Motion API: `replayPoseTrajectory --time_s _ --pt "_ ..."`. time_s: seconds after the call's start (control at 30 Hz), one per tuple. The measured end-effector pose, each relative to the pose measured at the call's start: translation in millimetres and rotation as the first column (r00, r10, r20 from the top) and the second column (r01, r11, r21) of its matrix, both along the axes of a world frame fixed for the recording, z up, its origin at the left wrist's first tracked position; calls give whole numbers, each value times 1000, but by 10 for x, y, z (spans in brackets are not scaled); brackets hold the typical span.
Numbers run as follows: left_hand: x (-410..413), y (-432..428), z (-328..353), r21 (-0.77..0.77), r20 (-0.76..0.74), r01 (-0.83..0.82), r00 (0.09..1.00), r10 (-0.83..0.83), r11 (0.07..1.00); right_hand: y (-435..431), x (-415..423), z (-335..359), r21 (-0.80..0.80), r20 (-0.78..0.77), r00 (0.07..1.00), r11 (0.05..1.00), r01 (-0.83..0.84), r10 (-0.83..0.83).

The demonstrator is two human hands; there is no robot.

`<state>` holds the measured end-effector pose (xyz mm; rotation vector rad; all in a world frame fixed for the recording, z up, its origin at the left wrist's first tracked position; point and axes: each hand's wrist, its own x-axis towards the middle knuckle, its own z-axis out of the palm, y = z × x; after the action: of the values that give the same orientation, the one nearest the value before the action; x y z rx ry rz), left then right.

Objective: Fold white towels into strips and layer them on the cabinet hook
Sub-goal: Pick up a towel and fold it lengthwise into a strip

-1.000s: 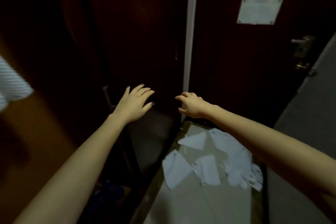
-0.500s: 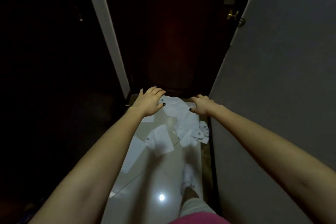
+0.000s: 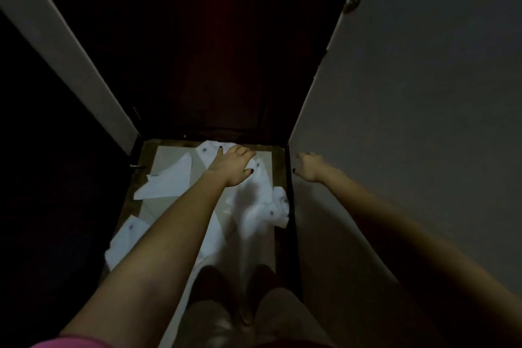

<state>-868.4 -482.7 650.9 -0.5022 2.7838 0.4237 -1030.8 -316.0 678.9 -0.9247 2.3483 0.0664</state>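
"Several white towels strewn across the tiled floor of a dim, narrow entry; where do the hands stand?"

"Left hand stretched forward, fingers straight and spread, released and holding nothing; it is poised over the crumpled heap, which runs from under its palm back toward the person's feet; whether the fingertips touch cloth, I cannot tell. Right hand is out beside it, loosely relaxed and empty, in front of the pale wall."

"And the rest of the towels?"

"Two lie flatter, off to the left of the left hand; one is near the foot of the dark door, the other back beside the forearm. No cabinet hook is in view."

"How should the pickup go?"

"By my judgement, take one towel only, pinched at a corner or hem rather than bunched in the middle; bring the right hand across to a second corner, so the cloth lifts open and can be shaken flat; then fold lengthwise with edges matched, so the strip comes out even. The heap looks tangled; a careless grab may drag its neighbours up with it."
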Motion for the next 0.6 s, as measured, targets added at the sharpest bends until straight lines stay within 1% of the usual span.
replayPoseTrajectory --time_s 0.17,0.27,0.47,0.53,0.6 --pt "-424 -44 -1108 66 2 33 999 -34 997 -105 -356 -1109 -4 52 996 997 71 -71" --pt "-695 -158 -1947 51 -22 104 994 -103 993 -164 -569 -1904 -13 78 987 990 139 -137" --pt "-1310 -318 -3670 43 -46 151 988 -150 988 -276 -1003 -3617 -73 105 968 969 236 -228" --pt "-1533 -347 -4174 35 -65 188 980 -186 982 -310 -1109 -4154 -89 99 962 961 262 -254" --pt "-1770 -382 -4637 32 -84 191 979 -188 981 -311 -1216 -4701 -114 97 959 954 277 -267"
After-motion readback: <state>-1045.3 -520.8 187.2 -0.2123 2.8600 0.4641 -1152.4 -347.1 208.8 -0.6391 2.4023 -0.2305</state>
